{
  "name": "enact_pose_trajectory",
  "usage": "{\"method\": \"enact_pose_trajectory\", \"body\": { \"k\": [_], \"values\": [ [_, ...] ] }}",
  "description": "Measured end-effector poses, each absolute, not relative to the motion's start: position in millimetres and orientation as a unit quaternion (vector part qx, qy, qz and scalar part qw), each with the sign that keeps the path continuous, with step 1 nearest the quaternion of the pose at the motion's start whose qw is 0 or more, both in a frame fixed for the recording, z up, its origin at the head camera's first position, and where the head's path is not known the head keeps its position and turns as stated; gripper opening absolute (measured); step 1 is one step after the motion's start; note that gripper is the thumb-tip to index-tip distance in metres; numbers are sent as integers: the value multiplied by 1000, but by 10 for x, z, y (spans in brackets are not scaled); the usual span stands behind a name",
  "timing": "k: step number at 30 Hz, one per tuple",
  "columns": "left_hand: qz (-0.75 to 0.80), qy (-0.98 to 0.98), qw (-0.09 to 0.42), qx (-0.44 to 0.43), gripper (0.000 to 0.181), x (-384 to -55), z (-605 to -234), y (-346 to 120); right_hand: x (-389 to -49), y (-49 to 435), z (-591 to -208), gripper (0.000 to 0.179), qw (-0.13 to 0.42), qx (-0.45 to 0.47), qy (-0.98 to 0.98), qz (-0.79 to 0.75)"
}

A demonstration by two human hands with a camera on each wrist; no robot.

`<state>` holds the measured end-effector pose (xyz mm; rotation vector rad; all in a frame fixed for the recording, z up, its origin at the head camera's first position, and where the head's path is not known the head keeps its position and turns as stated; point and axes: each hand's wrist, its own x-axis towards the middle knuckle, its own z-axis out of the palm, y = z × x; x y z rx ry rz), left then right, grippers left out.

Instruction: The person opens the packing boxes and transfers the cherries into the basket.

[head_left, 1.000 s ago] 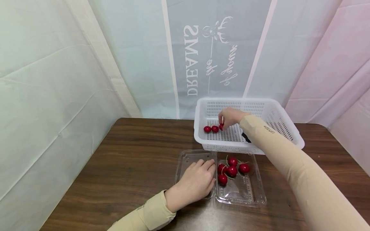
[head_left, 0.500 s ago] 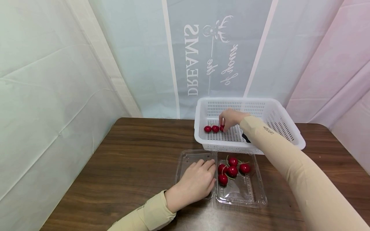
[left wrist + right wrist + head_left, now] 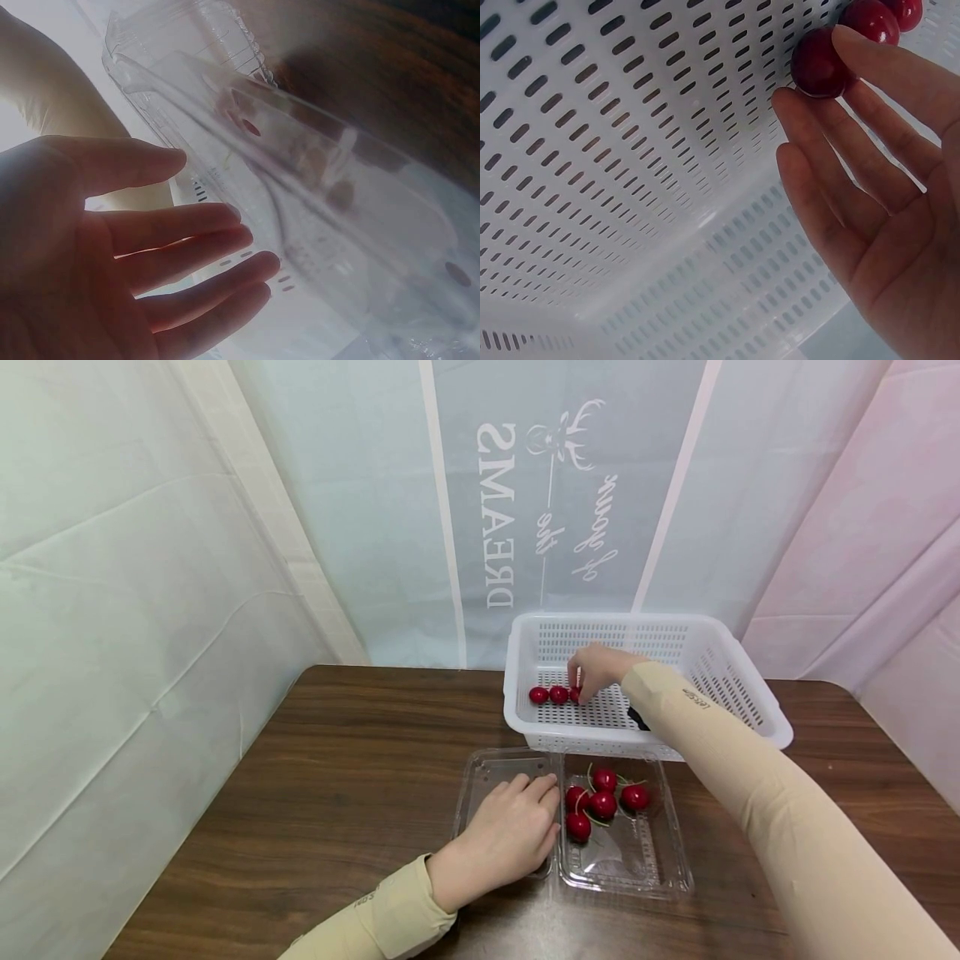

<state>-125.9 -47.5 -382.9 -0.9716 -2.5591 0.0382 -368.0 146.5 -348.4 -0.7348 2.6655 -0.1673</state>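
Inside the white perforated basket (image 3: pixel 570 732), my right hand (image 3: pixel 600 667) pinches a dark red cherry (image 3: pixel 815 64) between thumb and fingers, low at the basket's floor. Two more cherries (image 3: pixel 548 695) lie in a row to its left. My left hand (image 3: pixel 497 837) rests with relaxed, slightly spread fingers (image 3: pixel 180 225) on the lid half (image 3: pixel 480 779) of an opened clear plastic box, holding nothing. The box's other half (image 3: pixel 615 865) holds several cherries (image 3: pixel 602 805) with green stems, just right of the left fingertips.
The basket stands at the table's back edge, right behind the clear box. A small black thing (image 3: pixel 637 718) shows beside the right cuff. Brown wooden table (image 3: pixel 337 777) extends left of the box. A printed grey curtain (image 3: pixel 570 527) hangs behind.
The right hand and the cherry it pinches have shifted very slightly within the basket. My left hand and the clear box have stayed in place.
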Motion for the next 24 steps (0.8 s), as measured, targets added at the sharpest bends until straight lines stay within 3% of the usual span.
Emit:
{"method": "enact_pose_trajectory", "body": {
  "k": [16,24],
  "values": [
    [16,-915,205,-348,31,-1254,-3826,-474,-3683,1462,-3490,33,193,-250,946,-68],
    [18,-915,204,-348,32,-1242,-3812,-476,-3692,1469,-3456,21,196,-252,946,-66]
  ]
}}
